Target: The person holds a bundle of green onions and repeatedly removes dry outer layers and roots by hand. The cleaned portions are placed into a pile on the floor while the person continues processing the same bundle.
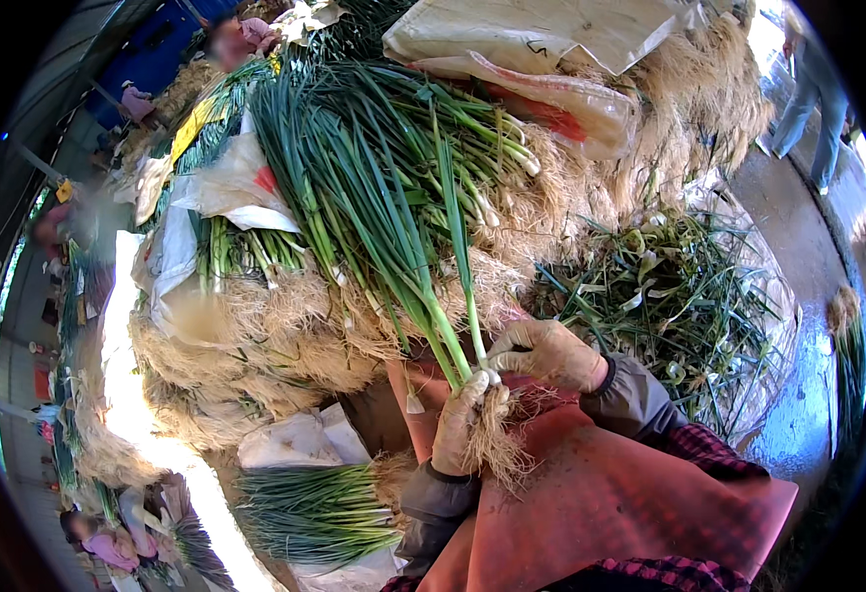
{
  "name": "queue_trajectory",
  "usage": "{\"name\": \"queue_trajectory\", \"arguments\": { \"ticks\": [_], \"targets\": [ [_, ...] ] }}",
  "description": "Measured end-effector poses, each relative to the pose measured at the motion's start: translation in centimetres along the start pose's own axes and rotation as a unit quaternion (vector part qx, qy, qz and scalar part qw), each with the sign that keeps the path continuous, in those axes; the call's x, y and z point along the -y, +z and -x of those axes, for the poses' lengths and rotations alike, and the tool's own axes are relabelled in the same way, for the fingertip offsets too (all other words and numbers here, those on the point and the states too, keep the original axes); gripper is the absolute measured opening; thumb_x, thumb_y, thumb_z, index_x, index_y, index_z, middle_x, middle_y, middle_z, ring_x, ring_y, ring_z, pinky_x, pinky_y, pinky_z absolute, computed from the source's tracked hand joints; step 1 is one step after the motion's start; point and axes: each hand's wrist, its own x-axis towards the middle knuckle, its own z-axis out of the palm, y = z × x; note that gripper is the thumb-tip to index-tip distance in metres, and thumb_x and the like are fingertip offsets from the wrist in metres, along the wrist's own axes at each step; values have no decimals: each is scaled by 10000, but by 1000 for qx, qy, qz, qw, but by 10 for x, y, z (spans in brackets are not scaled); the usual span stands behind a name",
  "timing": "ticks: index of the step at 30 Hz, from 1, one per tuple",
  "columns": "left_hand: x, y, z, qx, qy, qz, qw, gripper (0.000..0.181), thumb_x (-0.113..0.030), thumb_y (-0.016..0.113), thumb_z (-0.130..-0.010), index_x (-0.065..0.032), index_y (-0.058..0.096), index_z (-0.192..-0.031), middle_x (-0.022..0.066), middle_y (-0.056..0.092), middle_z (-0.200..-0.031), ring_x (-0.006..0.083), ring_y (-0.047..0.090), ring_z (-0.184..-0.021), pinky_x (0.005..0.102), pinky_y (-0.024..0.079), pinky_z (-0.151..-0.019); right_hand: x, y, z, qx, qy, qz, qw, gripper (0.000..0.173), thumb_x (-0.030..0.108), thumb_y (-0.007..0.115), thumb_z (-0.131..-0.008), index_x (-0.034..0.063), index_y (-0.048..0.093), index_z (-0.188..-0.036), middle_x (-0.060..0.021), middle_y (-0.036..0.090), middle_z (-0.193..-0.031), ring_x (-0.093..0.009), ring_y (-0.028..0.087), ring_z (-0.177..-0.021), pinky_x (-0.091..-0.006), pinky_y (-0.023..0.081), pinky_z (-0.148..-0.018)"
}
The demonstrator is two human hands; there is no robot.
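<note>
My left hand [460, 429], in a pale, soiled glove, is closed around the white bases of some green onions [433, 303], just above their tangled roots [496, 444]. Beside it, the fingertips of my gloved right hand [551, 355] pinch the white base of a stalk [470, 296] that leans apart from the others. The long dark green leaves point away from me, over a big heap of green onions [329, 163] with bushy tan roots. A red apron [595, 473] covers my lap under both hands.
Stripped leaves [669, 288] are piled on a sheet at the right. A neat bundle of green onions [314, 510] lies on the ground at lower left. White sacking [529, 33] covers part of the root stack. Several people sit at far left; a person [810, 96] stands at upper right.
</note>
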Motion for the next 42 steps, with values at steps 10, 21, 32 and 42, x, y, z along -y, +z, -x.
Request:
{"name": "queue_trajectory", "arguments": {
  "ticks": [10,21,32,42],
  "targets": [
    [-25,26,9,33,105,21,994,190,-239,588,-955,-77,562,-1052,132,623,-1023,133,592,-702,218,479,-523,-100,-32,34,-294,-85,263,915,147,71,647,-830,56,652,-977,-118,614,-896,-298,617,-811,-382,518,-718],
    [-43,-1,10,347,-59,331,875,190,-260,520,-1000,-77,493,-955,42,507,-784,148,506,-610,279,475,-545,24,35,-81,-209,-210,173,939,381,167,664,-887,100,596,-1255,-64,635,-1010,-197,592,-753,-318,508,-691],
    [-67,27,46,346,114,187,912,208,-275,511,-1005,-86,461,-934,27,491,-697,149,484,-522,276,381,-430,-86,-137,-35,-486,64,331,806,359,148,654,-884,66,610,-1231,-170,651,-1134,-240,668,-898,-304,521,-817],
    [-44,31,-21,95,146,44,984,223,-106,568,-949,-80,532,-1167,-1,444,-784,120,487,-724,273,456,-620,8,-138,-113,-482,-108,350,796,286,316,660,-877,96,671,-1058,-183,669,-874,-349,651,-831,-442,514,-725]
  ]
}}
